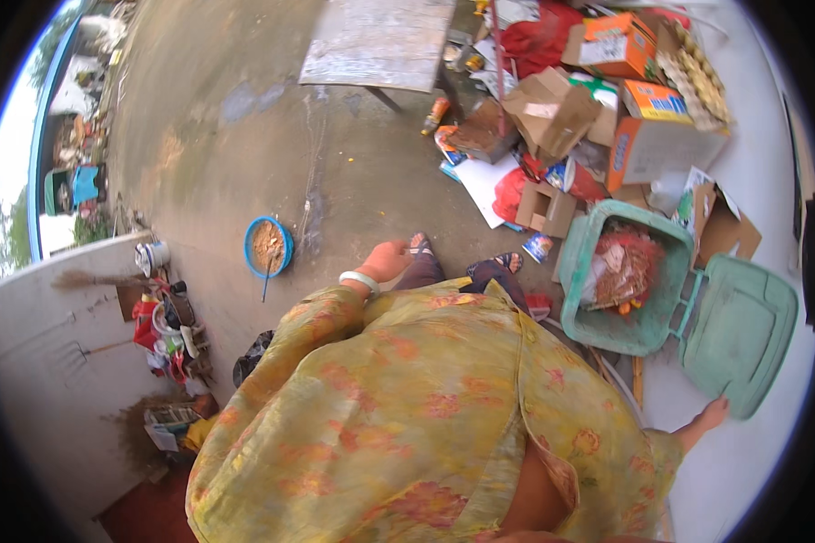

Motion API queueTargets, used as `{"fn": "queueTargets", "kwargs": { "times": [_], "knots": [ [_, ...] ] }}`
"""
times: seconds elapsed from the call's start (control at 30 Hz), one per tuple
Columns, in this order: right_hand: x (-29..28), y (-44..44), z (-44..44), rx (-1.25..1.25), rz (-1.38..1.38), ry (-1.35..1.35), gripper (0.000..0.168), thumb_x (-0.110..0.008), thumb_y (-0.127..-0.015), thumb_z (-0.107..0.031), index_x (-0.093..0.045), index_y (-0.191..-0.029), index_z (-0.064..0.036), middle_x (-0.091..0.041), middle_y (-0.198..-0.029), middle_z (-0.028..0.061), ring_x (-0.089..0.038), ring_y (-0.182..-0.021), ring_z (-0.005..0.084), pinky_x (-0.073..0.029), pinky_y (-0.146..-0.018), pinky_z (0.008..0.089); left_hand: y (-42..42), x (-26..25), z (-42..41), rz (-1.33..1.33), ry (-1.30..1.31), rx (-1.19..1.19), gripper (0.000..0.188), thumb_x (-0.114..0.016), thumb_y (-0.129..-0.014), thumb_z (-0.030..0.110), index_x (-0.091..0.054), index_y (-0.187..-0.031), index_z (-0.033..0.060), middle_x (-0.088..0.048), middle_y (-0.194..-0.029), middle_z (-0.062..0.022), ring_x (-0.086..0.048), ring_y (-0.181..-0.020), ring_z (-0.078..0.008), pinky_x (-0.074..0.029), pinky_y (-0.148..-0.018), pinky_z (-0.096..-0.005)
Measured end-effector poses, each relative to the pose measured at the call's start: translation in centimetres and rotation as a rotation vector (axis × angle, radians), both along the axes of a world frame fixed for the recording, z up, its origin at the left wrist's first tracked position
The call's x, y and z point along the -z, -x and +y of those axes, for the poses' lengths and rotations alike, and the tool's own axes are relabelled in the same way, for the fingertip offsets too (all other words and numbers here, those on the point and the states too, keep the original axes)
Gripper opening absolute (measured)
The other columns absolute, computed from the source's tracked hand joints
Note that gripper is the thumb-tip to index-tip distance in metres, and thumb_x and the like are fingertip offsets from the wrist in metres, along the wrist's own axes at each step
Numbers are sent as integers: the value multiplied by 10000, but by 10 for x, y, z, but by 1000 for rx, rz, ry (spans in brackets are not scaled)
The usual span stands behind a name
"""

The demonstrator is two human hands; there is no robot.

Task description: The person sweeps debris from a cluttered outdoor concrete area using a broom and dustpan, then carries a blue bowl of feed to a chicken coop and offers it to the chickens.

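Note:
My left hand (387,261), with a pale bangle at the wrist, hangs in front of my body above the concrete floor. Its fingers are loosely curled; no object shows in it, and its palm is hidden. At the far right, my right hand (713,411) is at the lower edge of a green plastic bin lid (744,329), with its fingers on the rim. The lid is swung back on its hinges from the green plastic bin (577,319). Inside the bin lie a red mesh bag (628,248), clear plastic and brownish dry waste.
Cardboard boxes (665,153), egg trays (696,81) and red bags are heaped beyond the bin along the white wall. A blue basin (288,250) with crumbly brown matter stands on the floor ahead. A table (380,41) is farther off. A broom (95,279) and a fork (102,347) are at left.

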State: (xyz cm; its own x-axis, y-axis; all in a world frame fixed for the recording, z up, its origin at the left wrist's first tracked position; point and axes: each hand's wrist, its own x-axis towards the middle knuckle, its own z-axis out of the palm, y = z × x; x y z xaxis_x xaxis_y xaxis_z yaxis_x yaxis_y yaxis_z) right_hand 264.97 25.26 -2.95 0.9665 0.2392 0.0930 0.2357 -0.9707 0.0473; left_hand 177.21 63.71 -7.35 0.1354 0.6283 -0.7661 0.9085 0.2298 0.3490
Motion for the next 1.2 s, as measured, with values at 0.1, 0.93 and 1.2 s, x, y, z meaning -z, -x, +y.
{"fn": "queueTargets", "kwargs": {
  "times": [0.1,0.93,1.2],
  "knots": [
    [101,111,10,86,597,-437,204,-437,-866,-232,-541,-816,-64,-534,-716,68,-508,-606,199,-443,-542,342,30,11,1,-102,-104,-61,381,-562,-798,300,-605,-1070,38,-626,-1005,-206,-584,-943,-377,-462,-826,-413],
    [64,808,581,-1663,1203,219,328,-522,-878,-275,-602,-721,1,-604,-591,122,-624,-559,216,-484,-565,363,281,24,-183,239,-737,-1565,327,-529,-842,303,-652,-792,4,-636,-766,-193,-617,-718,-301,-461,-666,-378],
    [58,945,578,-1783,1739,805,378,-509,-918,-312,-547,-1120,4,-620,-978,96,-606,-903,166,-485,-739,305,243,-49,-56,-374,-996,-2107,277,-531,-905,261,-579,-1077,49,-574,-737,0,-519,-623,-83,-432,-547,-219]
  ]
}}
